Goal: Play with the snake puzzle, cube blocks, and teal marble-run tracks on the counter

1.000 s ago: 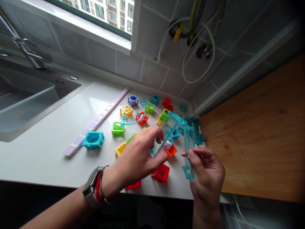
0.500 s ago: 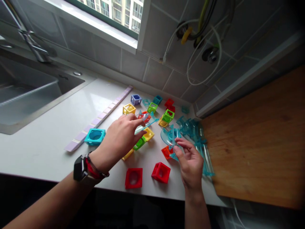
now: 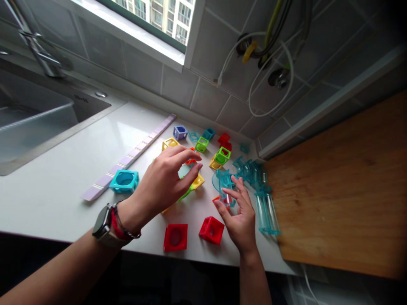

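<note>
My left hand (image 3: 165, 173) hovers over the coloured cubes with thumb and index finger apart, and I see nothing gripped between them. Under it, partly covered, are a yellow cube (image 3: 199, 182), a green piece and a pale translucent piece. A clear blue track tube (image 3: 226, 183) stands between the thumb and fingers of my right hand (image 3: 240, 216). Behind the tube is a round translucent blue piece (image 3: 216, 180); an orange-red cube (image 3: 216, 201) is partly hidden below it. Two red cubes, one left (image 3: 175, 238) and one right (image 3: 211, 230), sit near the counter's front edge.
Several clear blue tubes (image 3: 263, 209) lie at right against a wooden board (image 3: 337, 186). A blue cube frame (image 3: 124, 181) sits beside a long lilac strip (image 3: 127, 161). Green, red and purple cubes are farther back. A sink (image 3: 34, 106) is at left.
The translucent piece at my left fingertips has left them, and that hand's fingers are now apart. My right hand has moved left, and the tube at it now stands more upright.
</note>
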A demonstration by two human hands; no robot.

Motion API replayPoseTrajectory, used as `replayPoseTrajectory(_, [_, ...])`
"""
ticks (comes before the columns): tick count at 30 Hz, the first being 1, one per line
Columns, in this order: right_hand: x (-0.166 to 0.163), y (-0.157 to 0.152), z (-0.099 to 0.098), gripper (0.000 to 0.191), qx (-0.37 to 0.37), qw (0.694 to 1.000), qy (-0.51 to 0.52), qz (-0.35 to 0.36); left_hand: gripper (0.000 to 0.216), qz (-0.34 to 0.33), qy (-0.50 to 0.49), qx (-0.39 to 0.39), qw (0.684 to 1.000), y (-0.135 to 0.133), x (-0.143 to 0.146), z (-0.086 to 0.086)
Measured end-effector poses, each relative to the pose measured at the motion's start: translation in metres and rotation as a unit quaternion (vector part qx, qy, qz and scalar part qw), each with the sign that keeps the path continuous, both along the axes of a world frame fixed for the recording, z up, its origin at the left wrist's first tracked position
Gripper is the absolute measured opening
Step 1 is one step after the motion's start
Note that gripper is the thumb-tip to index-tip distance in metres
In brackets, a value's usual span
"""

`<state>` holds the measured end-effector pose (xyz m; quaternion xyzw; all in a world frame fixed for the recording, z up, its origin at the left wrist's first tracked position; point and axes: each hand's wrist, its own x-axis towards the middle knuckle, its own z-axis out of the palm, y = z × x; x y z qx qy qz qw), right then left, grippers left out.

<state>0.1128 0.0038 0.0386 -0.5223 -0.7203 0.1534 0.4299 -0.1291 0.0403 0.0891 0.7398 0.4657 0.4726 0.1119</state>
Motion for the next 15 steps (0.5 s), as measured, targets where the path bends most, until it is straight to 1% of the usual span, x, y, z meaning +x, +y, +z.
replayPoseTrajectory(5, [0.008,0.003,0.000,0.027,0.009,1.000,0.000,-0.015,0.017,-0.093,-0.008,-0.007,0.996,-0.009,0.006,0.005])
replayPoseTrajectory(8, [0.011,0.003,-0.001,0.032,0.016,1.000,0.016,-0.017,0.017,-0.139,0.021,-0.006,0.990,-0.015,0.012,0.005])
replayPoseTrajectory(10, [0.015,0.002,0.001,0.036,0.036,0.999,0.024,-0.031,0.016,-0.165,0.053,-0.017,0.985,-0.017,0.016,0.006])
replayPoseTrajectory(12, [0.023,0.001,0.002,0.034,0.064,0.996,0.013,-0.062,0.018,-0.174,0.085,-0.036,0.980,-0.019,0.017,0.009])
replayPoseTrajectory(15, [0.051,-0.001,0.002,0.027,0.092,0.985,-0.039,-0.143,0.022,-0.166,0.120,-0.053,0.977,-0.020,0.016,0.014])
